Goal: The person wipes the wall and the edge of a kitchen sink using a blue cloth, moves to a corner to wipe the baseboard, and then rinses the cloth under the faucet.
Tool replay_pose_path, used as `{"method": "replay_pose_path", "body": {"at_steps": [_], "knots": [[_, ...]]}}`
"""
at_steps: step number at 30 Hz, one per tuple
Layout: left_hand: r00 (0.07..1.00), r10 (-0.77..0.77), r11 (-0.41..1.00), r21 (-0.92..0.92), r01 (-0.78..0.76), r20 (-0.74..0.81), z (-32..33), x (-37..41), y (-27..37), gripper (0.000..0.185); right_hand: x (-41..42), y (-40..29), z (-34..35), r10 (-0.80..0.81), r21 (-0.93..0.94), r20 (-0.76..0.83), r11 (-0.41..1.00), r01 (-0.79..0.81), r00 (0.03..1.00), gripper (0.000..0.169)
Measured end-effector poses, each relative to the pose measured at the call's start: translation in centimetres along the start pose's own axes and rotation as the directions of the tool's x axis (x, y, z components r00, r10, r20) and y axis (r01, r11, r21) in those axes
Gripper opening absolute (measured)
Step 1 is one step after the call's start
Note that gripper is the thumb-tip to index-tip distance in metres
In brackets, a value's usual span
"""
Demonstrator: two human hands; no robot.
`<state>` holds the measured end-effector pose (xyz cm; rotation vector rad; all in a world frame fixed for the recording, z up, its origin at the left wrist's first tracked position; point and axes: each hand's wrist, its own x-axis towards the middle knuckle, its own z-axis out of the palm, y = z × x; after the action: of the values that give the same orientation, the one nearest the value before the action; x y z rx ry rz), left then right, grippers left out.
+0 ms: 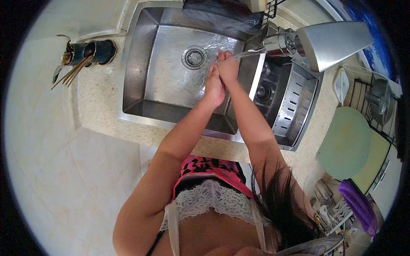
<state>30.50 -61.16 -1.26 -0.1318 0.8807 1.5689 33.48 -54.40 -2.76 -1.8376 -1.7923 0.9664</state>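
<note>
Over the large stainless steel basin [173, 86], my left hand [215, 86] and my right hand [228, 68] are pressed together. The right lies partly over the left and hides some of its fingers. A thin stream of water [248, 53] runs from the metal faucet [278, 44] onto the fingers. A speck of light blue shows between the hands, too small to make out. Wet patches glisten on the basin floor around the round drain [194, 57]. To the right is a narrow second basin [278, 72] with a slotted metal tray [290, 102].
A dark container [221, 14] overhangs the basin's far edge. Chopsticks [75, 70] stick out of a dark holder [101, 52] on the left counter. On the right are a pale green round board [344, 142], a yellow-green board [373, 160], a purple cloth [358, 206] and a wire rack [358, 91].
</note>
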Motion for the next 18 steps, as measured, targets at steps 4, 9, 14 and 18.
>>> {"method": "replay_pose_path", "body": {"at_steps": [4,9,14,18], "knots": [[0.997,-0.035,0.999,0.024,0.037,-0.067,-1.3,2.1,2.2,0.038,-2.4,-0.9,1.0,-0.046,0.071,0.036,0.997,0.044,0.998,0.033],[0.995,-0.038,0.999,0.042,0.034,0.094,-3.4,0.3,3.0,0.036,0.2,3.8,0.3,0.318,0.802,0.276,0.444,-0.399,0.907,0.024],[0.993,0.025,0.999,-0.050,-0.020,0.116,-4.2,1.3,5.7,0.039,-2.5,1.7,-3.6,0.131,0.797,0.580,0.118,-0.593,0.804,0.028],[0.986,0.020,1.000,-0.011,-0.019,0.164,-3.8,1.3,6.6,0.040,-2.5,1.3,-5.3,-0.016,0.742,0.662,0.160,-0.651,0.750,0.034]]}}
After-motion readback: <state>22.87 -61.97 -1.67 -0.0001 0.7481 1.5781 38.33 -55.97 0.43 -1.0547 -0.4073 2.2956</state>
